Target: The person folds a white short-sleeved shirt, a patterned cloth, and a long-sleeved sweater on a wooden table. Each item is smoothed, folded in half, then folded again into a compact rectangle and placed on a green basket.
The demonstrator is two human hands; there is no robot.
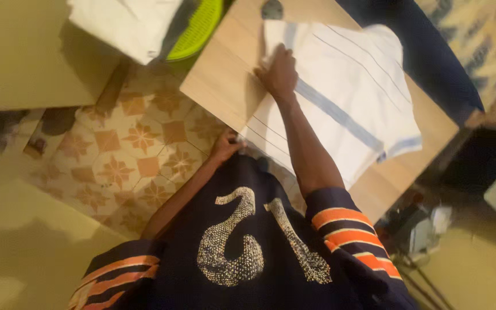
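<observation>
- Head view: the camera looks steeply down past the person's dark top with orange-striped sleeves (345,229) onto a light wooden surface (219,80) that runs slantwise across the frame.
- Head view: a white shirt (345,97) with thin dark lines and a pale blue band lies spread flat on the surface, one short sleeve reaching toward the right edge of the wood.
- Head view: the right hand (279,74) lies palm down on the shirt near its far left edge, fingers spread and pressing the cloth against the wood; it grips nothing that can be seen.
- Head view: the left hand (227,143) is at the near corner of the shirt, where the cloth hangs off the edge of the surface; its fingers curl at the hem and seem to pinch it, though blur hides the exact grip.
- Head view: a lime-green basket (199,31) sits just beyond the left end of the surface, with white cloth (124,23) piled over it.
- Head view: a small dark object (271,8) rests on the wood at the top of the frame, just beyond the shirt; too blurred to tell what it is.
- Head view: patterned floor tiles (127,155) in orange and cream show to the left below the surface, and a dark blue cloth (431,51) lies along the far right side.
</observation>
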